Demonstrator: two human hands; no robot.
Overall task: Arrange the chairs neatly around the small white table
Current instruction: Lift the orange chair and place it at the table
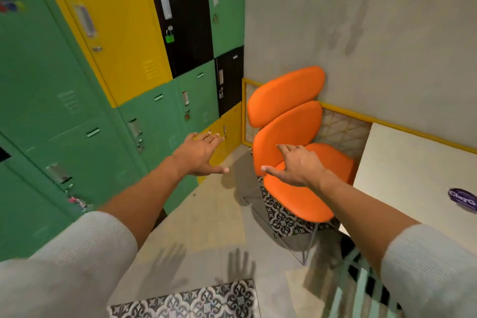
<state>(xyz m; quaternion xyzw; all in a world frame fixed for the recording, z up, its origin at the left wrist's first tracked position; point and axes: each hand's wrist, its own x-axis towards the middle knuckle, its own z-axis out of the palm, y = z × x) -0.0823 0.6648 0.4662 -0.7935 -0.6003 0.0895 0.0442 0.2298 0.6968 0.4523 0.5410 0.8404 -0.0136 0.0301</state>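
Orange chair [291, 142] – legs partly hidden, table [413, 175] cropped

One orange chair [291, 142]; one white table [418, 173]; two bare hands; one purple sticker [463, 200].

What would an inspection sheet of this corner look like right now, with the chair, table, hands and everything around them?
Surface: concrete floor with patterned tile patches.
Job's things: orange chair in the corner, back against the wall, beside the white table.
Clutter: purple sticker on the table.
Hands: left hand and right hand both open, empty, reaching toward the chair, not touching it.
Cables: nothing seen.
Surroundings: green, yellow and black lockers on the left, some padlocked; grey wall behind.
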